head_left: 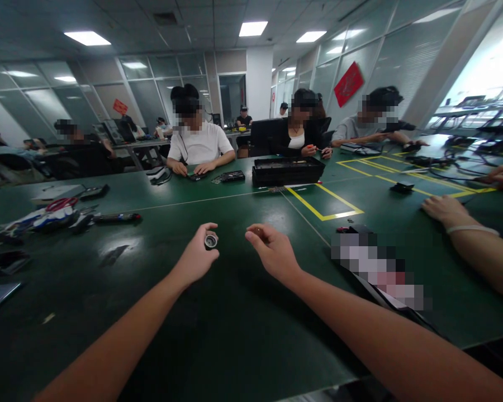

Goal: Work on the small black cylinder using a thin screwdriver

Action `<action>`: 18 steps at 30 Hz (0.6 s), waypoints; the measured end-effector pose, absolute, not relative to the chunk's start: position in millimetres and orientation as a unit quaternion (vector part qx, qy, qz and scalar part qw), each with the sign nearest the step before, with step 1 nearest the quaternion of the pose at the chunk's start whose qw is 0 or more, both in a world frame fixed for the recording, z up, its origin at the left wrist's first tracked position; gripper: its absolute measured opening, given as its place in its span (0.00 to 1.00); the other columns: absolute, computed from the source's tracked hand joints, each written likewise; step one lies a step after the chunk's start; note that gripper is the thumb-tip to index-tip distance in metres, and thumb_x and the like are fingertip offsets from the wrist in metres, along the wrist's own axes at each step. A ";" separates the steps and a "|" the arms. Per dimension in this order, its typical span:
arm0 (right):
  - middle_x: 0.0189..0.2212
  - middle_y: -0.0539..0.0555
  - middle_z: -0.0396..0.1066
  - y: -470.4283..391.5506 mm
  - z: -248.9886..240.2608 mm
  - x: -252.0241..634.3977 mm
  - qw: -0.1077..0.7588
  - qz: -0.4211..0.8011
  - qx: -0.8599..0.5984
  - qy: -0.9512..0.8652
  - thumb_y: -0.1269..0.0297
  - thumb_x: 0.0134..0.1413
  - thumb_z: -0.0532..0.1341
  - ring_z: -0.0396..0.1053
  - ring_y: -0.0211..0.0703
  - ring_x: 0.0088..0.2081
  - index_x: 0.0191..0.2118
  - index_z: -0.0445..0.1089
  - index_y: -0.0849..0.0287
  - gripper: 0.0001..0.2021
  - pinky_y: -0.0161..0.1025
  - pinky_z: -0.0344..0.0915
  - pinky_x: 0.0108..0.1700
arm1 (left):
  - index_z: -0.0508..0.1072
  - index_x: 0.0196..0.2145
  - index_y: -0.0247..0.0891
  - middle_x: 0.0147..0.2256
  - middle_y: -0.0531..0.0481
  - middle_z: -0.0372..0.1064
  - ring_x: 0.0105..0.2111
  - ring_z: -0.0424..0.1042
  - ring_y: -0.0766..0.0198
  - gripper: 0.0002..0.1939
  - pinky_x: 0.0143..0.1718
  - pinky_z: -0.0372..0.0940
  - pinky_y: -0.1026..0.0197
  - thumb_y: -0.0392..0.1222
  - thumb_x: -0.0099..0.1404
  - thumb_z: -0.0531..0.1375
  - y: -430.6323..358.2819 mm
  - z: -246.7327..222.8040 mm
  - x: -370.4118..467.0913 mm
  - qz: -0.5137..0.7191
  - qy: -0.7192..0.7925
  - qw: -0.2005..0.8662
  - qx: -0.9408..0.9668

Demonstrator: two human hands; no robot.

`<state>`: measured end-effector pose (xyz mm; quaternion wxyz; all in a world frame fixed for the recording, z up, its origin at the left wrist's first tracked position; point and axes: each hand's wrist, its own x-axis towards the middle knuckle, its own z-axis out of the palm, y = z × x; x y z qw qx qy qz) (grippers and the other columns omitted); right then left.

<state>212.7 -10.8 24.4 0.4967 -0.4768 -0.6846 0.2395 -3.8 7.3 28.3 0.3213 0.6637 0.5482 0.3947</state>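
Note:
A small round part (210,241), with a silvery rim and dark inside, sits in my left hand (198,254), between the curved fingers and the thumb. To its right, a short gap away, my right hand (274,251) is curled with thumb and fingers close together. Whatever its fingers hold, if anything, is too small to make out. Both hands are above the green table (218,335).
A black tray (288,172) stands at the far side, near seated people. Tools and a red cable (62,204) lie on the left, beside a dark cylindrical tool (116,218). Another person's forearm (482,240) rests on the right, near yellow tape (343,214).

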 end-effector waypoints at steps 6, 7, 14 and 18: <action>0.33 0.52 0.78 -15.7 28.4 212.2 0.497 0.231 -0.471 -0.691 0.55 0.64 0.59 0.74 0.42 0.34 0.45 0.77 0.56 0.14 0.39 0.67 0.37 | 0.71 0.50 0.37 0.47 0.41 0.71 0.49 0.69 0.52 0.18 0.54 0.63 0.48 0.29 0.62 0.57 10.4 -6.9 3.8 0.315 0.549 0.190 0.751; 0.34 0.52 0.78 -16.7 28.5 212.2 0.499 0.233 -0.469 -0.691 0.55 0.64 0.59 0.74 0.43 0.34 0.46 0.76 0.57 0.14 0.39 0.67 0.38 | 0.73 0.49 0.39 0.49 0.42 0.71 0.51 0.69 0.52 0.17 0.55 0.63 0.47 0.30 0.62 0.59 10.6 -8.0 0.5 0.310 0.543 0.179 0.760; 0.40 0.54 0.80 -19.6 24.9 209.6 0.511 0.254 -0.452 -0.686 0.59 0.64 0.59 0.76 0.44 0.40 0.55 0.71 0.55 0.16 0.41 0.70 0.42 | 0.72 0.55 0.42 0.52 0.46 0.72 0.53 0.70 0.55 0.23 0.59 0.62 0.48 0.33 0.62 0.64 11.6 -5.5 -13.3 0.375 0.526 0.173 0.744; 0.41 0.54 0.80 -17.7 23.6 209.2 0.500 0.258 -0.455 -0.690 0.60 0.64 0.59 0.77 0.44 0.41 0.52 0.72 0.55 0.13 0.42 0.70 0.42 | 0.74 0.52 0.39 0.51 0.46 0.73 0.52 0.71 0.55 0.20 0.59 0.62 0.49 0.35 0.62 0.64 10.4 -3.5 -11.0 0.396 0.518 0.171 0.739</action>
